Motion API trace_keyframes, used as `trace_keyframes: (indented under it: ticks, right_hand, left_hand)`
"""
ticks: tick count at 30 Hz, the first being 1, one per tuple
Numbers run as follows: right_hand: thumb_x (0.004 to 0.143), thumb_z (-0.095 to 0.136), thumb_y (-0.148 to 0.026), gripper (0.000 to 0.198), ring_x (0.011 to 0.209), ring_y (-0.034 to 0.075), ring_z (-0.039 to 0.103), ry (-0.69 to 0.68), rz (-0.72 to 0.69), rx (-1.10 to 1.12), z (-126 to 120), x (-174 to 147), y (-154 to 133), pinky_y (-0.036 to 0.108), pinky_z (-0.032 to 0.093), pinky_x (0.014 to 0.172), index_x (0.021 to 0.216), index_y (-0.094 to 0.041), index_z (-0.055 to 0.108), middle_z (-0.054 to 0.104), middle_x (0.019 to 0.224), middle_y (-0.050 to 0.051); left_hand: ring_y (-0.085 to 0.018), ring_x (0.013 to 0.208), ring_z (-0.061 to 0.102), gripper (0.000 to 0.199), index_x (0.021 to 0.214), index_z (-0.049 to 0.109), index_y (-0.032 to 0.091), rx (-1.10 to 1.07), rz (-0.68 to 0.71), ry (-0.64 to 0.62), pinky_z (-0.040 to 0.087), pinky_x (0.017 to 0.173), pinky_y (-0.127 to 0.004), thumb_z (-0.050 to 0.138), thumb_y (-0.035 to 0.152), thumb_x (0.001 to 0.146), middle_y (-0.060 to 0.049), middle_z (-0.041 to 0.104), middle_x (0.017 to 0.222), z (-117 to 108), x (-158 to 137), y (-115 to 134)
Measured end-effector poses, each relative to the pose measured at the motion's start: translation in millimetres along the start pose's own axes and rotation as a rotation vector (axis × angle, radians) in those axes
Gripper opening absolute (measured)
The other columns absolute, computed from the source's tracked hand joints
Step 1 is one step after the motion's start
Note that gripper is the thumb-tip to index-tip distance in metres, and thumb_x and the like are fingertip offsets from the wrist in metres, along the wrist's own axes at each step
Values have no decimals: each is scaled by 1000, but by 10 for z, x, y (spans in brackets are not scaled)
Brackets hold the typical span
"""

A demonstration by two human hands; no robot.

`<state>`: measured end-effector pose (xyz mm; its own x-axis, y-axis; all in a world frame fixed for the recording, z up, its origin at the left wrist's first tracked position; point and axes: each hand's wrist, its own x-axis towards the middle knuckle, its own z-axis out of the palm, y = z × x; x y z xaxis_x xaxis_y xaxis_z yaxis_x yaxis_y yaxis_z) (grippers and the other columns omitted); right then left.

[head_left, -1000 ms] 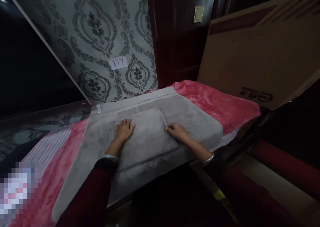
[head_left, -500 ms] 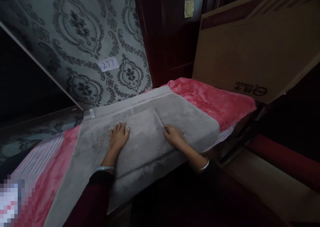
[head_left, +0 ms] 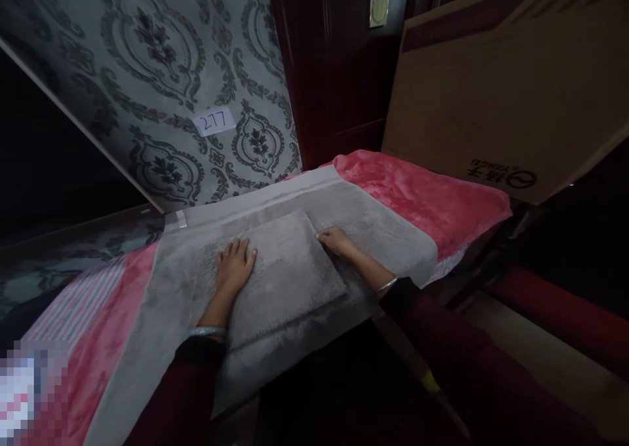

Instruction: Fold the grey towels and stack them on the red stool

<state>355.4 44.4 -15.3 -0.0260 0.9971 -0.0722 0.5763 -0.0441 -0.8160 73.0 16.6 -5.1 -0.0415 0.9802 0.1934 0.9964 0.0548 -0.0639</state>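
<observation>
Left hand (head_left: pixel 233 267) lies palm down, fingers a little apart, on the left part of the folded grey plush cloth (head_left: pixel 285 256), probably to stop the soft layers sliding. Right hand (head_left: pixel 339 243) has thumb and finger closed on the cloth's right edge, apparently to keep it straight. The folded cloth rests midway along a larger grey plush sheet (head_left: pixel 167 289), which gives it a flat bed. Beneath, a pink plush cover (head_left: pixel 417 197) shows at both ends; beyond stand a patterned wall (head_left: pixel 162 46) and a cardboard box (head_left: pixel 491 99).
</observation>
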Motion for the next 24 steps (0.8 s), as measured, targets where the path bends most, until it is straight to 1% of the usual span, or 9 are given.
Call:
trace_keyframes:
  ticks: [3, 7, 9, 11, 13, 16, 18, 21, 24]
  right_hand:
    - [90, 57, -18, 24, 66, 13, 62, 51, -13, -89, 73, 58, 13, 20, 40, 60, 72, -14, 72, 65, 63, 1]
    - [89, 53, -13, 25, 85, 17, 66, 107, -23, -186, 147, 59, 77, 22, 42, 71, 88, -13, 78, 76, 87, 8]
    - [90, 53, -13, 26, 88, 19, 67, 106, -22, -221, 143, 53, 86, 23, 43, 73, 89, -13, 79, 77, 93, 10]
    - [94, 51, -16, 28, 87, 19, 68, 96, -16, -247, 122, 48, 69, 23, 43, 72, 88, -13, 79, 77, 92, 11]
    - [98, 51, -24, 31, 84, 19, 69, 82, -16, -266, 104, 39, 40, 23, 43, 70, 89, -13, 79, 77, 91, 11]
    - [98, 58, -34, 28, 90, 20, 69, 60, -44, -334, 102, 6, 20, 23, 44, 72, 100, -13, 77, 77, 100, 11]
    - [98, 60, -31, 24, 97, 21, 69, 49, -53, -377, 96, -26, 32, 24, 45, 75, 104, -14, 76, 77, 107, 12]
    - [99, 55, -24, 24, 100, 23, 70, 43, -37, -402, 48, -67, 24, 26, 47, 79, 105, -14, 76, 77, 107, 13]
    - [100, 45, -18, 35, 111, 25, 67, 89, -55, -422, 31, -75, -143, 31, 48, 90, 124, -11, 69, 73, 120, 17]
  left_hand:
    - [-33, 150, 37, 59, 154, 46, 17, -6, 0, -10, 28, 122, -53, 30, 41, 103, -14, 42, 162, 7, 1, -6]
    - [-32, 150, 37, 59, 154, 46, 18, -16, -1, 1, 29, 122, -54, 30, 42, 103, -13, 42, 162, 39, 5, -27]
    - [-32, 150, 37, 59, 154, 46, 19, -19, 1, 4, 28, 123, -53, 30, 43, 103, -12, 42, 162, 55, 6, -35]
    - [-32, 150, 37, 58, 154, 46, 20, -19, 0, 7, 28, 123, -53, 31, 43, 103, -12, 43, 162, 65, 8, -38]
    - [-32, 150, 37, 57, 154, 47, 21, -14, -6, 8, 29, 122, -53, 32, 43, 103, -12, 44, 162, 70, 9, -37]
    - [-33, 150, 37, 58, 154, 46, 20, -7, 2, 11, 30, 122, -55, 32, 43, 103, -13, 43, 162, 58, 3, -25]
    - [-34, 150, 37, 58, 155, 45, 19, -2, 7, 7, 30, 121, -56, 31, 43, 103, -13, 42, 162, 35, -10, -10]
    - [-34, 150, 37, 58, 155, 45, 18, 6, -2, -10, 29, 122, -56, 31, 41, 103, -15, 42, 162, -13, -33, 21]
    - [-35, 150, 37, 59, 155, 45, 16, 8, -14, -30, 29, 122, -57, 32, 40, 103, -15, 42, 162, -47, -43, 45]
